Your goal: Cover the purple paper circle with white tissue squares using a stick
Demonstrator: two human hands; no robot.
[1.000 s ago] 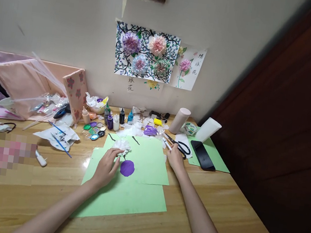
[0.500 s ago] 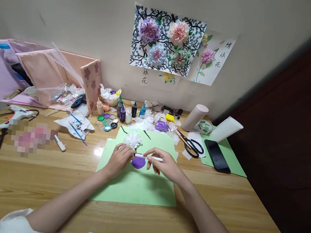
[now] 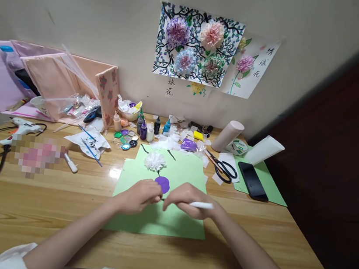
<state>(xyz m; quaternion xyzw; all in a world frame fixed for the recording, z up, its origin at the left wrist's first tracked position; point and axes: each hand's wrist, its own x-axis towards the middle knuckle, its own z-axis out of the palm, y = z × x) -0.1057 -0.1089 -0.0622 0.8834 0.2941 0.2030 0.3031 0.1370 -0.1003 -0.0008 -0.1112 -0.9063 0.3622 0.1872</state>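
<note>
My right hand is closed around a white marker pen whose body sticks out to the right. My left hand is pinched at the pen's tip end, apparently on its cap, though the cap is hidden by the fingers. Both hands hover over light green paper on the wooden table. Just beyond the fingers lies a purple paper circle, and further back a white tissue flower sits on the same green sheet.
Black scissors, a black phone, a tape roll and a pink cylinder lie at the right. Paint bottles and paint lids stand at the back. A glue gun with cord lies at the left.
My right hand picked the white pen up from beside the scissors and brought it to the centre. Both hands met on the pen and drew nearer to me. The camera shifted.
</note>
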